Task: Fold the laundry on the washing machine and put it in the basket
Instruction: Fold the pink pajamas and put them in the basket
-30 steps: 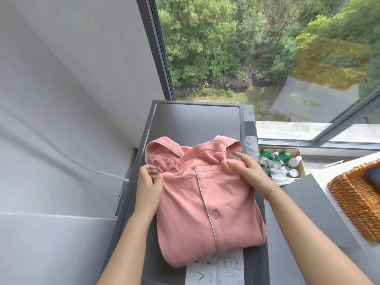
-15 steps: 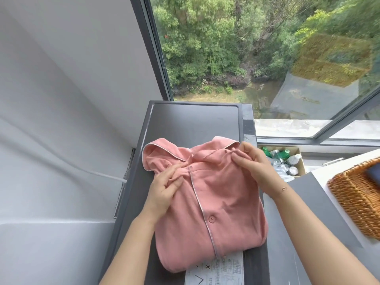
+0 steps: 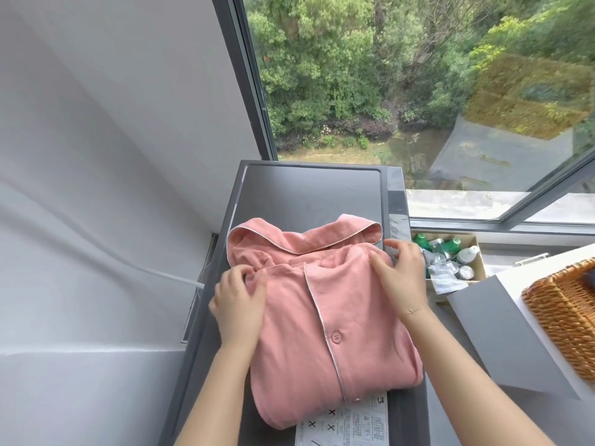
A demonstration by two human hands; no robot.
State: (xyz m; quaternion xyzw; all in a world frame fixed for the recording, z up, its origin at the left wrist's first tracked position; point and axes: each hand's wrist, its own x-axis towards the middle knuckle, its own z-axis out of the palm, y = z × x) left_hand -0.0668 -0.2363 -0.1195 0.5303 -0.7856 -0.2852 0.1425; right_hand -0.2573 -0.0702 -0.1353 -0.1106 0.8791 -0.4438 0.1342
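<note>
Both bare forearms reach forward — the left hand [image 3: 238, 304] lies palm-down with fingertips curled inward, the right hand [image 3: 401, 275] palm-down, fingers relaxed and spread — a thin bracelet at its wrist.

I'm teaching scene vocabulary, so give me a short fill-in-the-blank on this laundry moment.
1. The folded shirt is ____ in colour.
2. It lies on top of the washing machine, partly covering a printed ____.
3. The wicker basket stands to the person's ____.
4. Both the left hand and the right hand rest on the ____.

Missing words: pink; label; right; shirt
</note>
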